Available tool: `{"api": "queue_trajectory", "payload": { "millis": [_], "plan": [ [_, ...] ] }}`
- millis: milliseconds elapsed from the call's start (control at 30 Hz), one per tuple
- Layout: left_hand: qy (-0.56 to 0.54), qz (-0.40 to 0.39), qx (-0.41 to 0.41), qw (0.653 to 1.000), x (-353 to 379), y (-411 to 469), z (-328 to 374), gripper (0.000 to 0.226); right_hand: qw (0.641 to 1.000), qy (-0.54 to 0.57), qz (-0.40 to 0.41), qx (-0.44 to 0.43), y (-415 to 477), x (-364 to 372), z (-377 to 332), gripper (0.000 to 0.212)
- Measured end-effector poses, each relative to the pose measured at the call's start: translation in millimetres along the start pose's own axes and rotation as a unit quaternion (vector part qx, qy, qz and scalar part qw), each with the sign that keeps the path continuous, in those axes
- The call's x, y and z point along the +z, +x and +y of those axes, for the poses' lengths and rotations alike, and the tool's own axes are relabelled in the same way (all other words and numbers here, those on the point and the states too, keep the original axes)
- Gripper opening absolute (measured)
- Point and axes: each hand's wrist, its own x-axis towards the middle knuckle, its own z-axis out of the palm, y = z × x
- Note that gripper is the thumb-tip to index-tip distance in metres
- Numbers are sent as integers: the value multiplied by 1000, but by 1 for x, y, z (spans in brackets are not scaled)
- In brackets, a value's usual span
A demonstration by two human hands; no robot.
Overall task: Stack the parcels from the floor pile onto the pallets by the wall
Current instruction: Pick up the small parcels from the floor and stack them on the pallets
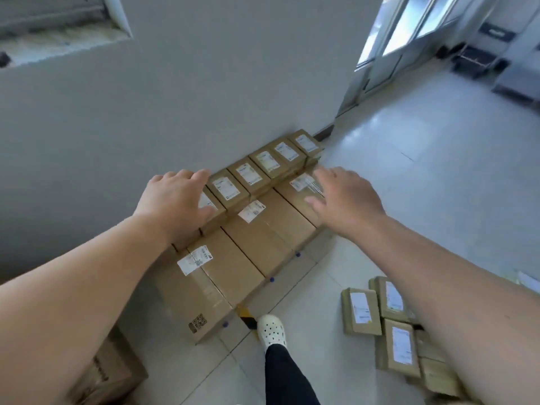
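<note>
A small labelled parcel [218, 222] sits at the near end of the row of small parcels [251, 174] that lines the wall [204, 83], on top of the stack. The left hand [178, 200] lies flat over it, fingers [197, 175] loosely spread and reaching its far edge, probably squaring it up with its neighbours. In front of the row lie long cartons [257, 238] side by side. The pallet beneath is hidden, apart from small blue feet [272, 279] at the base.

The right hand [344, 200] is held over the far carton with its fingers apart and holding nothing. Blur hides whether it touches.

The floor pile [362, 312] of more parcels waits near the person's right, on the tiled floor [423, 176], beside a white clog [271, 331].
</note>
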Motion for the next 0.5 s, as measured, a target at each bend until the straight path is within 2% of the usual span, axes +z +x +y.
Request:
{"api": "queue_trajectory", "payload": {
  "millis": [267, 500],
  "plan": [
    [6, 9, 152, 988, -23, -39, 99, 73, 982, 9, 5, 186, -163, -19, 64, 51],
    [10, -2, 298, 955, 4, -72, 221, 74, 940, 27, 3, 340, -293, -2, 124, 53]
  ]
}}
